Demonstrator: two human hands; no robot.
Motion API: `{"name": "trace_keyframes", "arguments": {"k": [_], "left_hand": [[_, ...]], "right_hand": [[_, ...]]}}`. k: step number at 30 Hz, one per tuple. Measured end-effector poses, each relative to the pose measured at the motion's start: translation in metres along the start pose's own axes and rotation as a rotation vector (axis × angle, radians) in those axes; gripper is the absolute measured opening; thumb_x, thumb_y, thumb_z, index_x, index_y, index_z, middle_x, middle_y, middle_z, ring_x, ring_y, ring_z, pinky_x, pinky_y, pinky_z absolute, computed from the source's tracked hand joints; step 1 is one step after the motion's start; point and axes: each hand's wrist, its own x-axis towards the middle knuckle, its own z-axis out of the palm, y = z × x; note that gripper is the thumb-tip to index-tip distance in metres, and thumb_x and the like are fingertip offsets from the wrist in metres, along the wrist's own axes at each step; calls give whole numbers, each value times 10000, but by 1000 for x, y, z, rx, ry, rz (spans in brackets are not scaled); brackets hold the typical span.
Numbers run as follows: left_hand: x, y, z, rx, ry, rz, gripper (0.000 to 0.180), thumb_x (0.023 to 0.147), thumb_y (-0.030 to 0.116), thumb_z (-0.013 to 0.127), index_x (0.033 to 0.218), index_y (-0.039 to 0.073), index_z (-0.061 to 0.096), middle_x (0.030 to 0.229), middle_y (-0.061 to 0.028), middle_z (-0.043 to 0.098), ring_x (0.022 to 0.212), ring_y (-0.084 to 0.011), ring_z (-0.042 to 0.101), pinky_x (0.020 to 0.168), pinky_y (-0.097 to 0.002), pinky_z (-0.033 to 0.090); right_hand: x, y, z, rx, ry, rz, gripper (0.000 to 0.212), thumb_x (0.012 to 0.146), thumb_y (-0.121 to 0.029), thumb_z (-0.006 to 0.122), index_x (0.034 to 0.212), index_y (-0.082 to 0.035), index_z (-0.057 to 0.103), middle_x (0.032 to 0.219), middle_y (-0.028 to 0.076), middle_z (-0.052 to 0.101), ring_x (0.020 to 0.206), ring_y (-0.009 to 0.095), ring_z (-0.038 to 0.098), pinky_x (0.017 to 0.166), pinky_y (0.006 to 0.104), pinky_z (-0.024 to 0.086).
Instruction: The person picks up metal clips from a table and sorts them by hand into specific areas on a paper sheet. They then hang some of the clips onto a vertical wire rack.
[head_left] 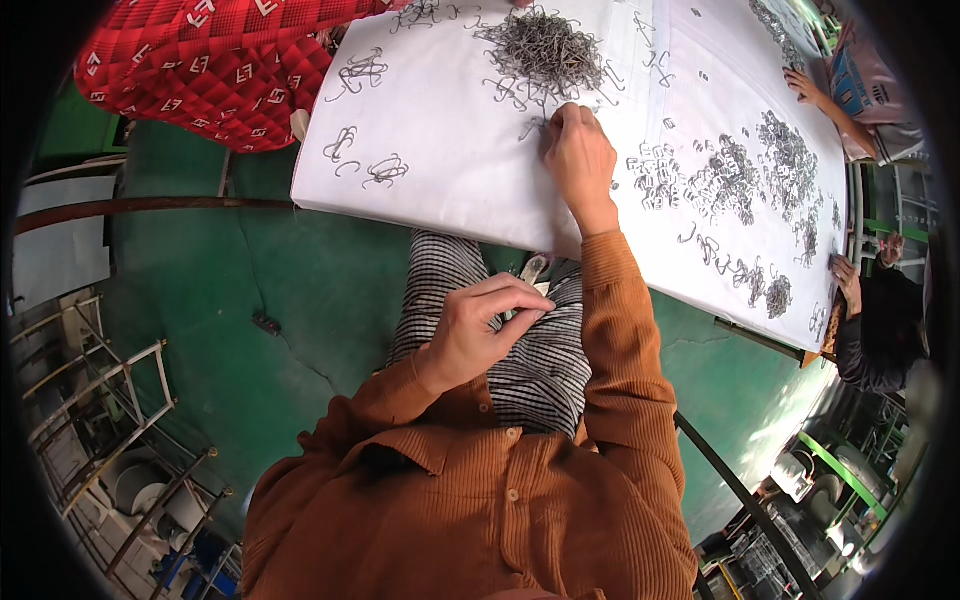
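A dense pile of thin grey S-shaped metal hooks [545, 52] lies on the white-covered table [440, 150]. At the pile's near edge, my right hand [582, 155] reaches down with its fingers drawn together in a pinch. Loose hooks lie right beside those fingertips, which hide whatever is between them. Over my lap, my left hand [482, 325] is held with thumb and forefinger pressed together, clear of the table. What it pinches, if anything, is too small to make out. Small groups of hooks [386, 170] are scattered left of my right hand.
More heaps of small metal pieces [730, 180] spread across the table's right side. Along that edge are other people's hands [846, 285]. Red patterned cloth [210, 75] is at the far left. Metal racks [100, 400] stand on the green floor [250, 300].
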Motion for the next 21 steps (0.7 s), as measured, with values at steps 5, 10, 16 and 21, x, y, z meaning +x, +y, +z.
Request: {"name": "trace_keyframes", "arguments": {"k": [5,10,16,21], "left_hand": [[4,-4,-2,-65,-38,-1,158,761,-66,694,884,30,714,868,-83,694,787,-190,679,673,-278,547],[0,-21,-5,-72,-35,13,135,788,-28,693,904,39,713,905,-67,688,790,-190,676,672,-282,559],[-1,-34,-6,-77,-45,39,129,809,-14,678,924,40,700,877,-59,662,777,-200,666,656,-294,564],[-2,-43,-11,-65,-70,109,112,800,2,680,908,29,683,897,-49,637,782,-195,656,671,-300,572]], "right_hand": [[6,-1,-14,105,216,-71,147,813,-53,641,947,-111,632,860,96,605,716,324,613,608,428,491],[21,-8,-21,290,-5,22,68,804,-14,638,845,-48,680,806,126,663,699,313,637,628,385,499],[48,-81,21,441,-647,-143,111,768,-36,646,858,-38,712,820,136,699,751,289,663,711,367,512],[66,-120,51,553,-771,-326,115,763,-38,646,850,-48,720,818,130,702,741,285,664,711,368,512]]}}
